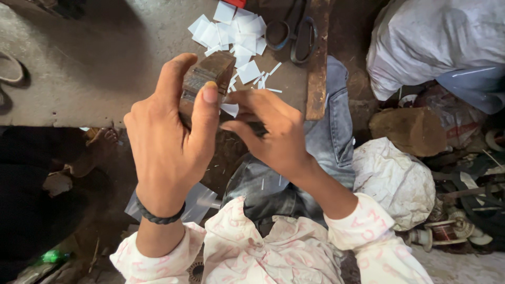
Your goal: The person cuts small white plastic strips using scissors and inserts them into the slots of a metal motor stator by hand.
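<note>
The left hand is raised over the edge of a low grey table, its back turned to the camera and the wrist bent upward. Its thumb and forefinger are spread apart and clamp a dark wooden block between them, the forefinger lying along the block's near side with its nail up. The other fingers curl behind the block and cannot be seen. A dark braided band circles the left wrist.

The right hand comes in from the lower right, its forearm slanting up across the lap. Its fingers are pressed close together and bent toward the block; the thumb and fingertips pinch a small white paper slip just beside the block's lower corner.

The block stands at the table's front edge, tilted slightly. Behind it, a loose heap of white paper squares lies on the table, with thin paper strips scattered near it. A pair of scissors with dark handles rests just beside the heap, against a wooden strip on the table's right side. Both sleeves are pale pink with a printed pattern, above blue jeans.
</note>
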